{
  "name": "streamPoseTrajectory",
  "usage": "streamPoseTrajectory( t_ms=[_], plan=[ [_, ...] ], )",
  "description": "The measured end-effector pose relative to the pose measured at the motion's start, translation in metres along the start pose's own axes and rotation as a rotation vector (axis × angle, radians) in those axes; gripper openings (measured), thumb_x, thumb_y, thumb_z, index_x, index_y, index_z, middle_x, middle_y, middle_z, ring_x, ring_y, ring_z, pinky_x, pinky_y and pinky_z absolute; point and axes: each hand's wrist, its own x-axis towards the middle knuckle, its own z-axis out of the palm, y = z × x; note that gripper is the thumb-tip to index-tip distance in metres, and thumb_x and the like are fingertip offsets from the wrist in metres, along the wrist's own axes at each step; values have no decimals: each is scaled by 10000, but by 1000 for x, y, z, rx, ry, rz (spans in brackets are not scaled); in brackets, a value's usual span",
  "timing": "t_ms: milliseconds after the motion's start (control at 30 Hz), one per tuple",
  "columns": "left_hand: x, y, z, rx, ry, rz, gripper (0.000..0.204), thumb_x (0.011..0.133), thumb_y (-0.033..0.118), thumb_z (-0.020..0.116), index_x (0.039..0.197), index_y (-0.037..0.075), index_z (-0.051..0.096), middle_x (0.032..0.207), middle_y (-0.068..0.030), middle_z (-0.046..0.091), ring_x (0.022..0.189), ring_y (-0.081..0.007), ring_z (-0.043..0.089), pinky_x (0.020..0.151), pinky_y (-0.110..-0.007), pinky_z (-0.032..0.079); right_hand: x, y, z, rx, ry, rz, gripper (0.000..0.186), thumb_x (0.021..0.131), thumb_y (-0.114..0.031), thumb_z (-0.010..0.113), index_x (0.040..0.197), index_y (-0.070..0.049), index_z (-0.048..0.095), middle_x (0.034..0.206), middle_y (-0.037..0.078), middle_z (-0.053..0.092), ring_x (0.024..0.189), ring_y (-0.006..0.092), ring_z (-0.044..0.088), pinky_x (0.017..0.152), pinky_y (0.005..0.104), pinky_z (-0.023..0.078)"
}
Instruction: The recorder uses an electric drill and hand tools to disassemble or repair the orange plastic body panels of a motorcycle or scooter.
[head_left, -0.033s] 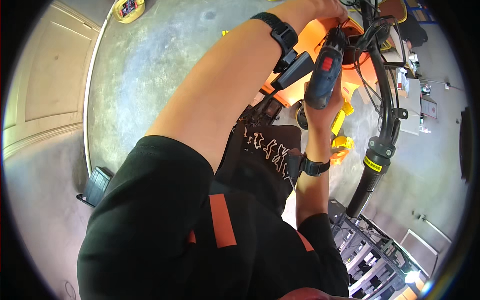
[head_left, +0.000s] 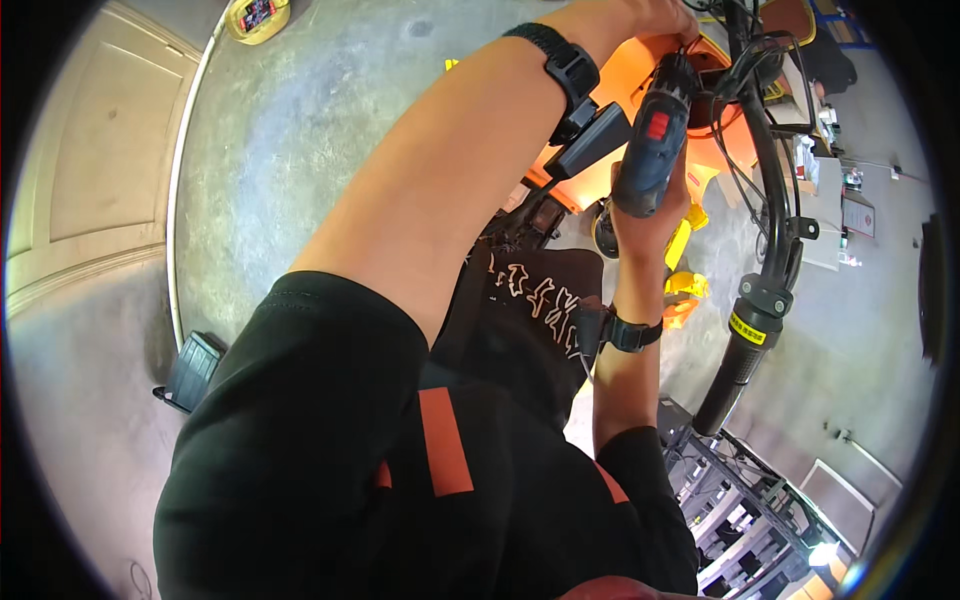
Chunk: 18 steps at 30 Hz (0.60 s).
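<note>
Right hand [head_left: 655, 228]: grip wrapped around the drill [head_left: 652, 150], far right, over the orange panel [head_left: 592, 188]. Left hand [head_left: 662, 14]: grip state cannot be told. Advise steady drill axis, left fingers clear.

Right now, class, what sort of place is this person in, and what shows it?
Probably a vehicle workshop or garage: the right hand holds a drill, a black handlebar is close by, and orange bodywork shows behind the drill.
</note>
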Motion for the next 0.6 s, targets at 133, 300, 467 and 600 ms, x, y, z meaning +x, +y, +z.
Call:
streamPoseTrajectory(
  t_ms=[133, 300, 467, 600],
  plan=[
    [8, -3, 6, 140, 20, 22, 365, 902, 97, 564, 1260, 165, 551, 1279, -85, 612, 1190, -278, 580, 984, -379, 451, 3, -4, -2, 2, 9, -47, 641, 774, -105, 698, 1369, -18, 478, 962, 167, 681, 824, 256, 689, 741, 323, 519],
    [3, -2, 6, 199, 28, 60, 362, 913, 85, 538, 1262, 178, 556, 1328, -67, 581, 1216, -281, 559, 1012, -370, 433, 4, -5, -3, -37, 1, -89, 650, 769, -99, 695, 1368, 2, 466, 967, 171, 678, 821, 290, 685, 748, 328, 522],
    [0, -6, 6, 73, 106, 111, 378, 937, 93, 480, 1284, 217, 566, 1362, -33, 555, 1243, -286, 535, 1033, -361, 419, 7, -13, -2, -25, -8, -65, 641, 769, -84, 687, 1369, -12, 470, 959, 162, 684, 827, 291, 691, 748, 331, 526],
    [8, -9, 11, 72, 1, 28, 378, 941, 102, 475, 1290, 219, 562, 1379, -26, 543, 1255, -282, 526, 1036, -360, 418, 7, -21, -5, -25, -22, 4, 644, 770, -75, 685, 1377, -41, 472, 958, 147, 689, 841, 290, 697, 749, 326, 527]
  ],
)
